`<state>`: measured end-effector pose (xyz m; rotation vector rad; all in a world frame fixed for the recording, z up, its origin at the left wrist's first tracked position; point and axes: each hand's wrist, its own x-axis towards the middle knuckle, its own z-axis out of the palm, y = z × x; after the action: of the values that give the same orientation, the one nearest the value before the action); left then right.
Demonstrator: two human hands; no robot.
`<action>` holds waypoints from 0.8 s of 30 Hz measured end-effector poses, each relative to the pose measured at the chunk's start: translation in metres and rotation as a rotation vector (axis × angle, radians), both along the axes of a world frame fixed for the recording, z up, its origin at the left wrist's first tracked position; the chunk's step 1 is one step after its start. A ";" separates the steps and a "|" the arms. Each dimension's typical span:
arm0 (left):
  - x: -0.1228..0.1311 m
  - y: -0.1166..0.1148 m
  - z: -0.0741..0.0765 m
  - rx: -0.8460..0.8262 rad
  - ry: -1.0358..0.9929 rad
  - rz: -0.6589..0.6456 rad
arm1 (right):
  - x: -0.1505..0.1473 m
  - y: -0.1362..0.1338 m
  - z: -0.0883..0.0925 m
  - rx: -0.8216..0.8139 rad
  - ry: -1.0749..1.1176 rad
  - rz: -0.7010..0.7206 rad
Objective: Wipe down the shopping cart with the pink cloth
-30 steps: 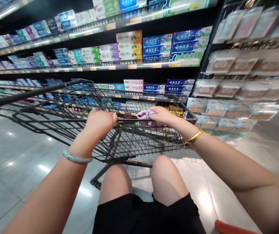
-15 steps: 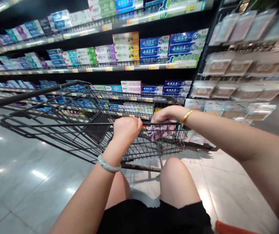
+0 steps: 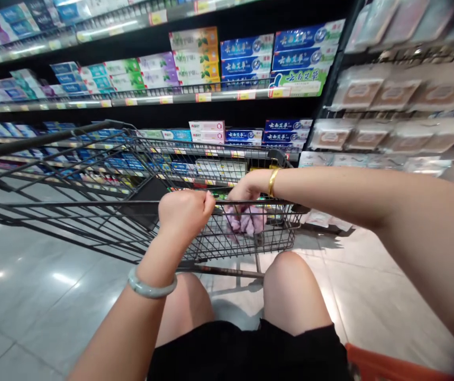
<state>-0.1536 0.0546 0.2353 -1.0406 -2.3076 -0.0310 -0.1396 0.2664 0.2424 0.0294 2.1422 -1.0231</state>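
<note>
A black wire shopping cart (image 3: pixel 219 248) stands sideways in front of my knees. My left hand (image 3: pixel 184 211), with a pale bangle at the wrist, is closed around the cart's near top rail. Over that rail, inside the basket, reaches my right hand (image 3: pixel 246 188), with a gold bracelet on its wrist. Its fingers are bent around a crumpled light purple cloth (image 3: pixel 248 219), which hangs behind the near wire side. The rail and wires partly cover the fingertips and the cloth.
Beyond the cart, shelves (image 3: pixel 143 99) hold rows of toothpaste boxes (image 3: pixel 246 63). Packaged goods (image 3: pixel 357 92) hang on hooks at the right. A grey tiled floor (image 3: pixel 32 275) lies below. An orange-red object (image 3: pixel 386 365) is at the bottom right.
My left hand has slid left along the cart's rail. My right hand and the purple cloth have also moved left inside the basket. The view has shifted somewhat closer to the shelves.
</note>
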 end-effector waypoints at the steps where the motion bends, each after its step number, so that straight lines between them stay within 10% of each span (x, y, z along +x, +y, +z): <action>1: -0.001 -0.002 0.000 -0.007 0.004 0.010 | -0.002 -0.003 0.000 -0.063 -0.024 0.028; 9: -0.012 -0.021 0.007 -0.093 -0.041 0.111 | -0.001 -0.004 -0.010 0.092 -0.348 0.139; 17: -0.029 -0.041 0.012 -0.165 -0.010 0.134 | 0.003 -0.007 -0.022 -0.024 -0.128 0.046; 24: 0.025 0.001 0.018 -0.110 -0.179 -0.111 | 0.001 -0.017 -0.035 -0.061 0.001 0.002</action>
<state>-0.1284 0.0552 0.2529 -1.2670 -2.4315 -0.0442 -0.1381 0.2489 0.2075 -0.0024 2.1100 -1.0870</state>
